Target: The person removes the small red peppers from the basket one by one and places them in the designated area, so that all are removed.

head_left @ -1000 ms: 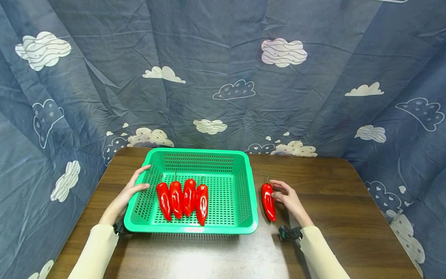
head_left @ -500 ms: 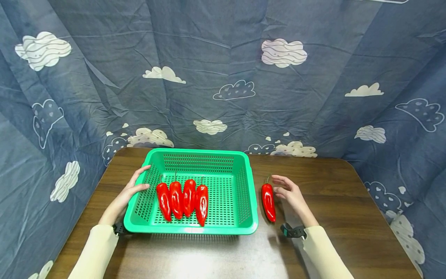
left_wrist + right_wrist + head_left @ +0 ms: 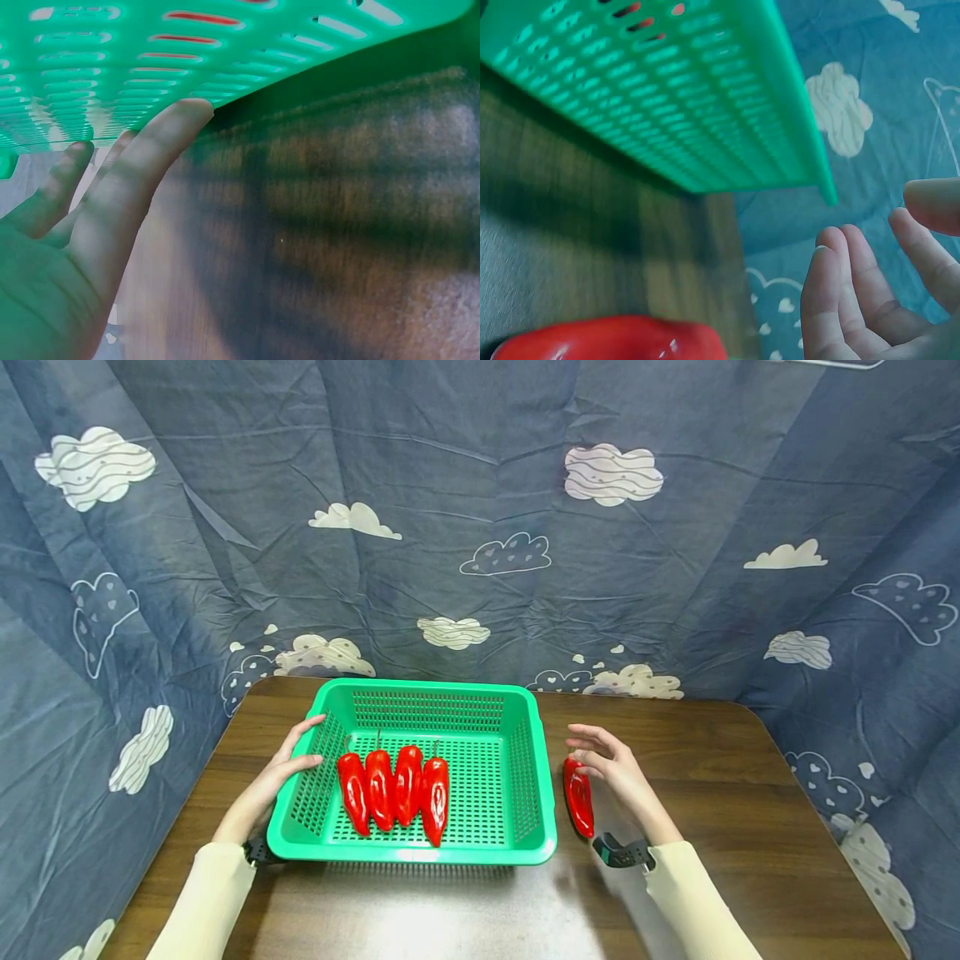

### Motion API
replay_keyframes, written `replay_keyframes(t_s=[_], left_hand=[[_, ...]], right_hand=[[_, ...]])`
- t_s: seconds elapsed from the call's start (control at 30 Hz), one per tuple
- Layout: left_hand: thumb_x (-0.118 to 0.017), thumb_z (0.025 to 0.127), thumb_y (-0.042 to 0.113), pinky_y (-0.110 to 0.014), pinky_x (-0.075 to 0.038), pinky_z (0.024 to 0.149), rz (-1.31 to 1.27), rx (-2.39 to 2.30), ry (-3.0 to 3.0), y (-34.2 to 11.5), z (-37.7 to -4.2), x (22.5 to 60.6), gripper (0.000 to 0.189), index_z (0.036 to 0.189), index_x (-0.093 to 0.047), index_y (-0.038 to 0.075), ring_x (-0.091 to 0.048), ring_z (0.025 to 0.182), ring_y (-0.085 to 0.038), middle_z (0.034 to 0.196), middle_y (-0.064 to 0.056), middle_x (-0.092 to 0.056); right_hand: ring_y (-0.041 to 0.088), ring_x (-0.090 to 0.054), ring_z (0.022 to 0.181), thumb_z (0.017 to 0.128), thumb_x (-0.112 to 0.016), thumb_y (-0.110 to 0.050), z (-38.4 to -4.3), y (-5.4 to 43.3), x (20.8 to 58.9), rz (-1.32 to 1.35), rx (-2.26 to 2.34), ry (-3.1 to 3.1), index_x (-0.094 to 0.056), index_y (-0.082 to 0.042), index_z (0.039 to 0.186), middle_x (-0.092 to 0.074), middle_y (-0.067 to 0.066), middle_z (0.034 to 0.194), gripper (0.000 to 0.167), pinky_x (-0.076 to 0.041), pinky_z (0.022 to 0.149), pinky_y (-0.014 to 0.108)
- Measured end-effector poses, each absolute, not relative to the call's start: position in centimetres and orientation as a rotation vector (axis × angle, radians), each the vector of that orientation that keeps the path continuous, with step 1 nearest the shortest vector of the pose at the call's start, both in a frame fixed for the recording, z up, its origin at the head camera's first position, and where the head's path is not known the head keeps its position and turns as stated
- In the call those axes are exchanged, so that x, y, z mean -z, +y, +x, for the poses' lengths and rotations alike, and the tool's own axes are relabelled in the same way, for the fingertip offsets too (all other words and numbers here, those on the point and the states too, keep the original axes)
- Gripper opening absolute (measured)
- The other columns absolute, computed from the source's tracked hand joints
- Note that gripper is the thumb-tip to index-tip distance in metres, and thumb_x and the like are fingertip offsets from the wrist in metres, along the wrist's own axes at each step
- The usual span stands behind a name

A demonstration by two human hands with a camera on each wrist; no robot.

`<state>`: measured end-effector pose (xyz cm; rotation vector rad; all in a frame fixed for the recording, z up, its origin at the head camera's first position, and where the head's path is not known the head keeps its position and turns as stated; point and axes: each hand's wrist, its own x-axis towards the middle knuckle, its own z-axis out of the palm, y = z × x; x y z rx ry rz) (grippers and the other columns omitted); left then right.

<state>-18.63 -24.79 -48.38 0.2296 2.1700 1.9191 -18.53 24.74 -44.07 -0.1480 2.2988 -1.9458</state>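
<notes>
Beside the left end of the green plastic basket (image 3: 480, 853), my left hand (image 3: 270, 779) rests with fingers extended against the perforated wall (image 3: 97, 67). Several glossy red chili peppers (image 3: 407, 785) lie side by side in the basket, toward its left half, stems pointing away. One more red chili pepper (image 3: 578, 800) lies on the table just right of the basket. My right hand (image 3: 611, 768) is over this pepper's stem end, covering it in the head view; its fingers are loosely bent and hold nothing. In the right wrist view the loose pepper (image 3: 615, 341) appears apart from the fingers.
The brown wooden table (image 3: 712, 777) extends to the right of the basket and in front of it. A dark blue curtain (image 3: 480, 527) with cloud prints hangs behind and along both sides. Dark straps (image 3: 622, 852) are on the wrists.
My right hand moved slightly right off the loose pepper, then back left and up over its stem end. The left hand, the basket and the peppers stay put.
</notes>
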Motion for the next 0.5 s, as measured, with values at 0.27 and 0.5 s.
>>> replay_keyframes(t_s=[0.27, 0.5], left_hand=[[-0.049, 0.096, 0.014, -0.066, -0.004, 0.102, 0.244, -1.903, 2.201, -24.8, -18.7, 48.5, 0.063, 0.151, -0.019, 0.019, 0.006, 0.138, -0.034, 0.157, -0.01, 0.003], [-0.049, 0.097, 0.014, -0.065, -0.006, 0.102, 0.238, -1.914, 2.179, -24.8, -18.7, 48.4, 0.063, 0.152, -0.018, 0.019, 0.004, 0.138, -0.033, 0.156, -0.009, 0.004]], right_hand=[[0.015, -0.063, 0.093, 0.094, -0.054, -0.004, -18.5, 23.5, 42.8, -0.214, 1.936, 2.261, -0.045, 0.006, 0.134, -0.056, 0.025, 0.122, 0.042, -0.05, 0.084, 0.04], [0.027, -0.063, 0.097, 0.093, -0.052, -0.001, -18.7, 22.4, 42.2, -0.272, 1.946, 2.201, -0.044, 0.01, 0.133, -0.053, 0.033, 0.122, 0.042, -0.05, 0.084, 0.042]])
